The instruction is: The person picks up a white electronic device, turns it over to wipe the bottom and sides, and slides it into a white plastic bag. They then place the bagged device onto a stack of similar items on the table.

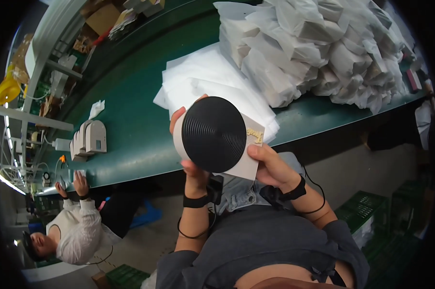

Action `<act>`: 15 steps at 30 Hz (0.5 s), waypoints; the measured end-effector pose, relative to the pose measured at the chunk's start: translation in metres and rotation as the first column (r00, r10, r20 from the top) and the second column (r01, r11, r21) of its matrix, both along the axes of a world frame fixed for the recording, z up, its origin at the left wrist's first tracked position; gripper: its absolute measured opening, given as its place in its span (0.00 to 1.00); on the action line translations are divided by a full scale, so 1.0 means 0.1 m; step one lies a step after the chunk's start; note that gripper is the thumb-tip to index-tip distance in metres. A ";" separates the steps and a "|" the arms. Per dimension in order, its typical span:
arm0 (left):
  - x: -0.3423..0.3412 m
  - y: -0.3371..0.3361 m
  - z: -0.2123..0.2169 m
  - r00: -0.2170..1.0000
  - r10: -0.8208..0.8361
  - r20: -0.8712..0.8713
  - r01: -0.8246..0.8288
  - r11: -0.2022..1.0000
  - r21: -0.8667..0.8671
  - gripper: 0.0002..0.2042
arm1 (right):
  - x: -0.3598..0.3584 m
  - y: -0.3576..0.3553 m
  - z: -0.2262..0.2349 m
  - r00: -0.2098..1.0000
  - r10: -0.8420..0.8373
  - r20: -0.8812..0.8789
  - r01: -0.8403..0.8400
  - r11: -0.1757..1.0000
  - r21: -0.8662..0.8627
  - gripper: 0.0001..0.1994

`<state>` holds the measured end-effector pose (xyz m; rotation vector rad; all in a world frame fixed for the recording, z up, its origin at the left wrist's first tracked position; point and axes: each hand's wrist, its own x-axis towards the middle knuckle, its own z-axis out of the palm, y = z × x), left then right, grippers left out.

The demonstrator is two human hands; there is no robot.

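Between my two hands is a white arch-shaped device (246, 166) with a large black round face of concentric ridges (215, 135). Pale yellow raised lettering or bits (255, 135) sit near its flat end. My left hand (196, 180) grips the rounded end, with fingertips over the far edge and the thumb at the near edge. At the flat end, my right hand (277, 168) pinches the corner, its thumb on the upper side. Beyond the device, a stack of translucent white plastic bags (203, 70) lies on the green table (135, 115), partly hidden by it.
A large heap of bagged items (318, 53) covers the table's far right. Several similar white arch-shaped devices (96, 137) stand at the left. A co-worker (82, 231) sits farther left along the table. Green crates (362, 209) stand on the floor at right.
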<state>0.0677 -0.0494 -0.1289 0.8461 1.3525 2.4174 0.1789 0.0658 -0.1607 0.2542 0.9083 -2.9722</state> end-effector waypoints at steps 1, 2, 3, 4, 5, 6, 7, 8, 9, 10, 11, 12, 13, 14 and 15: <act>-0.02 0.04 0.06 1.000 -0.016 -0.010 0.016 1.000 -0.020 0.45 | 0.01 0.02 0.00 1.000 -0.005 -0.001 0.005 1.000 0.005 0.34; -0.08 0.02 0.05 1.000 -0.020 -0.009 0.020 1.000 -0.016 0.45 | 0.04 0.05 -0.01 0.993 -0.105 -0.054 0.114 0.974 0.194 0.33; -0.18 -0.02 0.01 0.996 -0.086 0.033 0.086 0.996 -0.012 0.45 | 0.07 0.09 -0.03 0.974 -0.193 -0.120 0.224 0.902 0.369 0.32; -0.26 -0.06 -0.05 0.986 -0.149 0.076 0.150 0.989 -0.007 0.44 | 0.11 0.12 -0.05 0.945 -0.261 -0.196 0.326 0.788 0.522 0.32; -0.31 -0.11 -0.04 0.972 -0.206 0.114 0.208 0.978 -0.003 0.44 | 0.11 0.12 -0.03 0.946 -0.259 -0.192 0.322 0.790 0.521 0.32; -0.30 -0.12 -0.05 0.972 -0.202 0.121 0.204 0.979 -0.006 0.44 | 0.11 0.12 0.00 0.916 -0.282 -0.286 0.401 0.658 0.637 0.32; -0.28 -0.13 -0.06 0.979 -0.196 0.050 0.199 0.977 -0.070 0.44 | 0.10 0.13 0.02 0.881 -0.283 -0.378 0.472 0.504 0.724 0.31; -0.30 -0.13 -0.08 0.981 -0.193 -0.026 0.188 0.973 -0.131 0.44 | 0.05 0.16 0.02 0.842 -0.261 -0.472 0.537 0.329 0.776 0.32; -0.32 -0.13 -0.10 0.976 -0.193 -0.099 0.172 0.966 -0.191 0.43 | -0.01 0.19 0.00 0.847 -0.256 -0.466 0.530 0.335 0.779 0.32; -0.32 -0.07 -0.09 0.975 -0.198 -0.096 0.178 0.966 -0.187 0.43 | -0.06 0.26 -0.01 0.797 -0.204 -0.568 0.603 0.235 0.762 0.31; -0.31 0.00 -0.06 0.983 -0.167 -0.071 0.154 0.975 -0.159 0.43 | -0.09 0.32 -0.03 0.742 -0.139 -0.656 0.671 0.137 0.729 0.31; -0.30 0.05 -0.03 0.990 -0.135 -0.044 0.128 0.983 -0.132 0.42 | -0.09 0.36 -0.03 0.680 -0.061 -0.731 0.733 0.045 0.679 0.31; -0.27 0.06 -0.01 0.995 -0.102 -0.004 0.101 0.989 -0.112 0.41 | -0.04 0.34 -0.01 0.692 -0.064 -0.719 0.722 0.046 0.690 0.31; -0.24 0.02 0.02 0.994 -0.105 0.011 0.105 0.988 -0.112 0.41 | 0.03 0.31 0.04 0.726 -0.101 -0.681 0.688 0.095 0.719 0.29; -0.26 -0.02 0.04 0.981 -0.186 0.056 0.188 0.981 -0.046 0.39 | 0.06 0.31 0.08 0.752 -0.132 -0.646 0.659 0.138 0.739 0.27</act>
